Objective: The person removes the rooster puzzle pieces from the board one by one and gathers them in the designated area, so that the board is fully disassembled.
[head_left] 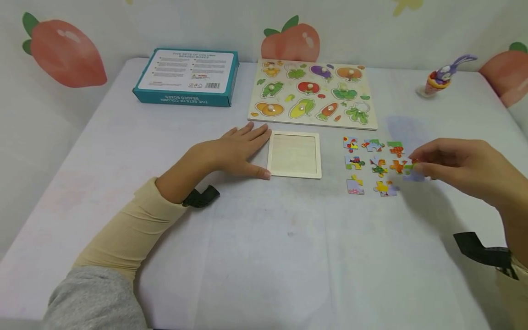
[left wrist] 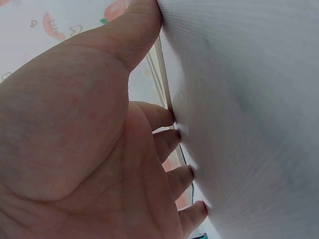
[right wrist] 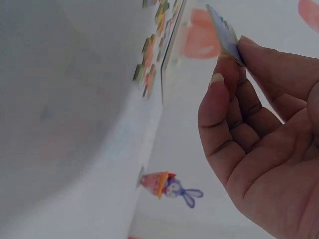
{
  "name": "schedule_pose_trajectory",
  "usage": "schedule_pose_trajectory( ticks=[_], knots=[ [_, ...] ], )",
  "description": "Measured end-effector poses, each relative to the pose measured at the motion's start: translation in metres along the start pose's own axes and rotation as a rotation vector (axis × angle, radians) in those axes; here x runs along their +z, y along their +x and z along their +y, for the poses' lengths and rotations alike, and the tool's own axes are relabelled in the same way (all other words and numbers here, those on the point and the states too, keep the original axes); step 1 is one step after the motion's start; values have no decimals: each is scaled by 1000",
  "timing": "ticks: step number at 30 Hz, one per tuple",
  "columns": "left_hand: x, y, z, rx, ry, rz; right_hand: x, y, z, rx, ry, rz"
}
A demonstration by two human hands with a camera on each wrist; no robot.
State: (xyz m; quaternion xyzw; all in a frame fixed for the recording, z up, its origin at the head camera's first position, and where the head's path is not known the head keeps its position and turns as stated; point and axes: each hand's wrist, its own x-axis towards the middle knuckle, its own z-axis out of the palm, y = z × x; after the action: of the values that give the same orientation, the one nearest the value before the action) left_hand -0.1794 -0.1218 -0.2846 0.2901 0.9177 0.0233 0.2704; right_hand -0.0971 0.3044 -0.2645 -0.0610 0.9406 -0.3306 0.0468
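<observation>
My right hand [head_left: 466, 167] pinches a jigsaw piece [head_left: 414, 176] between thumb and fingers, raised off the table at the right end of the loose pieces. In the right wrist view that piece [right wrist: 224, 35] shows its thin edge and pale bluish face. Several colourful jigsaw pieces [head_left: 378, 166] lie apart in rough rows beside it. Left of them is a square wooden puzzle frame [head_left: 294, 175] with a bare base. My left hand [head_left: 237, 153] rests palm down at the frame's left side, thumb and fingertips touching its edge. The left wrist view shows fingers spread, fingertips on the surface.
Behind the frame lies a vegetable knob puzzle board [head_left: 312, 94]. A teal box [head_left: 185, 78] lies at the back left. At the back right stands a small bunny figure in a cone [head_left: 441, 80]. A fruit-printed cloth [head_left: 350, 36] rises behind the table.
</observation>
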Motion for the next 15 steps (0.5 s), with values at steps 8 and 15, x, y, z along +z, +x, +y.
schedule_pose_trajectory(
  ticks=[8, 15],
  knots=[
    [0, 0, 0, 1, -10, -1, 2, -1, 17, 9, -25, -97],
    [-1, 0, 0, 1, -6, -7, 9, 2, 26, 44, -81, -199]
  ],
)
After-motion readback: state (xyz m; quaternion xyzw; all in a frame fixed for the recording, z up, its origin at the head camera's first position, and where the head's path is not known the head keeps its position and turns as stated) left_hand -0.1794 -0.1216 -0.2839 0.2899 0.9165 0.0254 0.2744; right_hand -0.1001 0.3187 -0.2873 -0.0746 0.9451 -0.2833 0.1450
